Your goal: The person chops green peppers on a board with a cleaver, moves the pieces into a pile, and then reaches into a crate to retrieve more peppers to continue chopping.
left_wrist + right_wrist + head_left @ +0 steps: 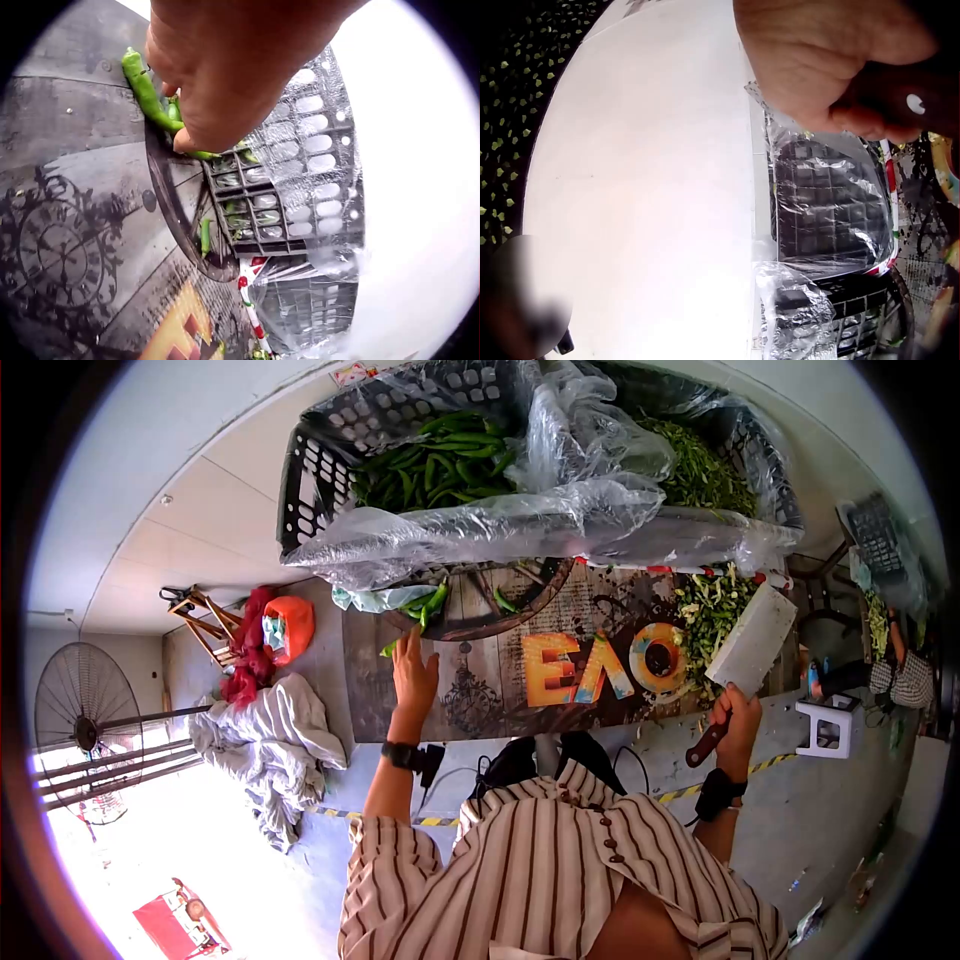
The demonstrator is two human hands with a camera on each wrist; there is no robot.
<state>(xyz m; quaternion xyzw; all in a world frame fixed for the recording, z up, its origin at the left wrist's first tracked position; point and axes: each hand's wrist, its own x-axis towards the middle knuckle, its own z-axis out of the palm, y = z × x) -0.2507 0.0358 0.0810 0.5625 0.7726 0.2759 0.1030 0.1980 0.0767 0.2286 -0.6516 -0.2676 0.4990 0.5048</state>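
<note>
My left hand (413,680) reaches over the left end of the printed table (480,710), fingers mostly straight, at a green pepper (388,650). In the left wrist view the fingers of that hand (225,82) touch or hover over a long green pepper (146,94); their grip is partly hidden. More peppers (432,603) lie just beyond. My right hand (737,725) grips the dark handle (708,744) of a wide cleaver (752,638), its blade over the edge of the chopped pepper pile (712,610). The blade (645,180) fills much of the right wrist view.
Beyond the table stand plastic-lined crates, one with whole green peppers (440,465), the other with green pieces (700,465). A small pepper (505,601) lies mid-left on the table. A white stool (828,726) is at right, a fan (87,732) at far left.
</note>
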